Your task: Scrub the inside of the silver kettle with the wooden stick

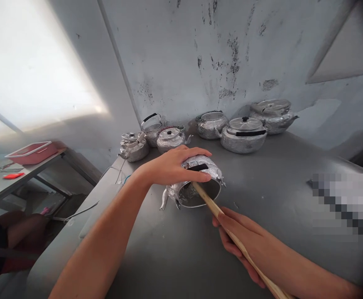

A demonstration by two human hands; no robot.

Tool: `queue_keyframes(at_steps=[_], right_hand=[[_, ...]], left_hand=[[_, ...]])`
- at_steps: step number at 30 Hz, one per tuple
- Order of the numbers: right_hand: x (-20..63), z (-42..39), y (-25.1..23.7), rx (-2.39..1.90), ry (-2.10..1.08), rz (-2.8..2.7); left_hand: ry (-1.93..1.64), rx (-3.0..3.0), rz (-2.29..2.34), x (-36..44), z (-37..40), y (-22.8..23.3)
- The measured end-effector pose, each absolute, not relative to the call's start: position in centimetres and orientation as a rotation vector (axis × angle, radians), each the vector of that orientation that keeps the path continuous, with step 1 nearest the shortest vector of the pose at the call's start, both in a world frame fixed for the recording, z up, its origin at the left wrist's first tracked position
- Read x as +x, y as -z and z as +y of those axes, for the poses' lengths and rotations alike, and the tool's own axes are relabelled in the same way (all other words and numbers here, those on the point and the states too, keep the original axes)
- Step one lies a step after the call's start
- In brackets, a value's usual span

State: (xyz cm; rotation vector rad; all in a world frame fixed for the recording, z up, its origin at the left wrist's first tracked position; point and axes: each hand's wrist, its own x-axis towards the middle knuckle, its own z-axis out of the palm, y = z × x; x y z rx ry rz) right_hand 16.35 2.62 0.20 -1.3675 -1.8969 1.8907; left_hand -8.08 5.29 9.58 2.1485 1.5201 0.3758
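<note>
A silvery, dented metal kettle (214,167) lies tipped on its side on the grey table (169,257), its round mouth facing me and its spout pointing left. My left hand (175,167) is laid over its upper side and holds it, the thumb near the rim beside the black handle grip (198,167). Wrapped around a long wooden stick (211,203) is my right hand (244,236). The stick's far end reaches into the kettle's mouth, and its tip is hidden inside.
Several more metal kettles stand along the wall, among them a wide lidded kettle (243,139) and a smaller one (134,148) at the left. A thin cable (83,206) runs by the left edge. Further left, a side table holds a pink basket (33,153); a person's leg (25,230) shows below.
</note>
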Motion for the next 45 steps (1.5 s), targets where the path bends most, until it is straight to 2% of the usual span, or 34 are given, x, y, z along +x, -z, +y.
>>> queue_keyframes(at_steps=[14, 22, 45], right_hand=[[16.6, 2.5, 0.2, -1.318, -1.847, -1.914], [16.7, 2.5, -0.8, -1.288, -1.957, -1.866], [16.8, 2.3, -0.4, -1.285, -1.855, -1.933]], left_hand=[[-0.375, 2.146, 1.523, -8.0, 5.2, -9.8], [-0.384, 2.145, 1.518, -8.1, 5.2, -9.6], [-0.396, 2.158, 1.526, -8.1, 5.2, -9.6]])
